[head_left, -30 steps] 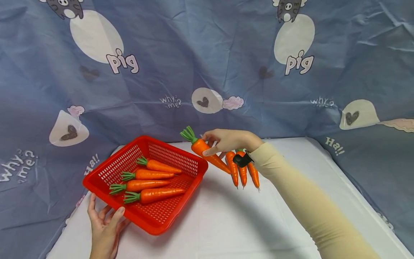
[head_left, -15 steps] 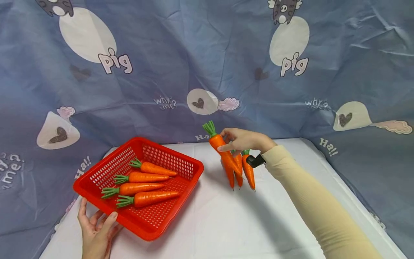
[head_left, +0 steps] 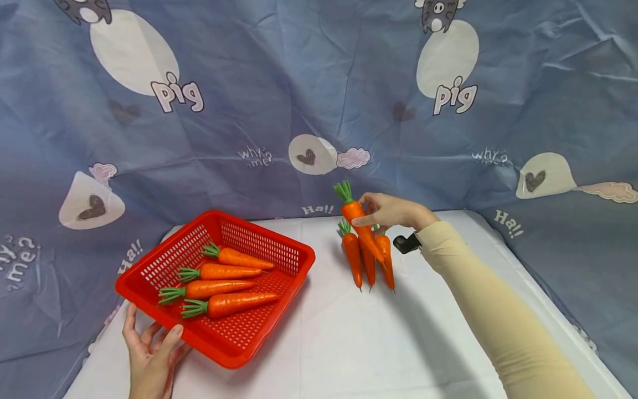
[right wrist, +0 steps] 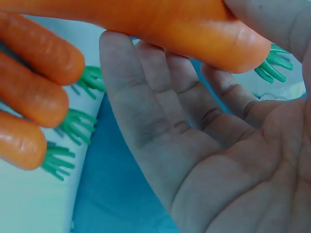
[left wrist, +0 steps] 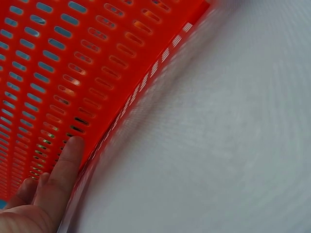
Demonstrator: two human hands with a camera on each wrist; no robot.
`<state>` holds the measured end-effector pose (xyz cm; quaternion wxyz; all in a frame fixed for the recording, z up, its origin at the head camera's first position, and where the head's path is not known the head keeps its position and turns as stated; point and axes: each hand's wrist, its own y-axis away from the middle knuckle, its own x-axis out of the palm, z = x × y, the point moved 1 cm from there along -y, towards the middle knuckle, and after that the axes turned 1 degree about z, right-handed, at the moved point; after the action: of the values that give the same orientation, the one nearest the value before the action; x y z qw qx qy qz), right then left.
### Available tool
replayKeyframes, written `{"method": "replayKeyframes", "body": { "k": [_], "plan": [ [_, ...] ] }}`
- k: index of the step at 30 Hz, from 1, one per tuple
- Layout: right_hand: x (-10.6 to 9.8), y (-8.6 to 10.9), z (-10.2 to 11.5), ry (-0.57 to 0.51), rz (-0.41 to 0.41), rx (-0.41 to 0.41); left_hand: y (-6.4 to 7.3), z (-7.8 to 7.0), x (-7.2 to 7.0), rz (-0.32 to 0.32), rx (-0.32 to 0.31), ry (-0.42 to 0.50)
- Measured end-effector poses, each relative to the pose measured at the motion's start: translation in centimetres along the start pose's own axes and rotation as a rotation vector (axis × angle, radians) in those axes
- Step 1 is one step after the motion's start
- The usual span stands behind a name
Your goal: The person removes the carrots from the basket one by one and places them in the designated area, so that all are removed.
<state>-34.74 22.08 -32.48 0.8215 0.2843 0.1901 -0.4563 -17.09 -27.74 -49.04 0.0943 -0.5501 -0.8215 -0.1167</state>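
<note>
My right hand [head_left: 396, 211] pinches an orange carrot [head_left: 369, 238] with green tops between thumb and fingers. It is held slanted, leafy end up, above three more carrots [head_left: 351, 257] lying side by side on the white table. Up close in the right wrist view, the held carrot [right wrist: 194, 36] lies across the fingertips, with the three carrots [right wrist: 43, 48] to its left. My left hand [head_left: 152, 357] grips the near-left rim of a red plastic basket [head_left: 211, 348], thumb over the rim, fingers against the outer wall. Several carrots [head_left: 234, 303] lie inside it.
White cloth covers the table [head_left: 344, 343]. A blue patterned curtain [head_left: 239, 122] hangs behind it and along both sides. A black device [head_left: 407, 244] is strapped at my right wrist, next to the beige sleeve [head_left: 483, 299].
My right hand has moved right with the carrot, away from the basket's edge to over the three carrots. The left hand keeps its grip on the basket; the view has shifted slightly.
</note>
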Motion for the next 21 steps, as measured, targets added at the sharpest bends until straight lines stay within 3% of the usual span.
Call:
{"method": "replayKeyframes", "body": {
  "k": [11, 21],
  "plan": [
    [-1.2, 0.0, -1.7, -0.035, -0.047, 0.028, 0.1, -0.3, -0.4, -0.048, -0.032, 0.011],
    [-1.3, 1.3, -5.5, -0.091, -0.055, 0.083, -0.2, 0.1, 0.2, -0.05, -0.058, 0.009]
  ]
}}
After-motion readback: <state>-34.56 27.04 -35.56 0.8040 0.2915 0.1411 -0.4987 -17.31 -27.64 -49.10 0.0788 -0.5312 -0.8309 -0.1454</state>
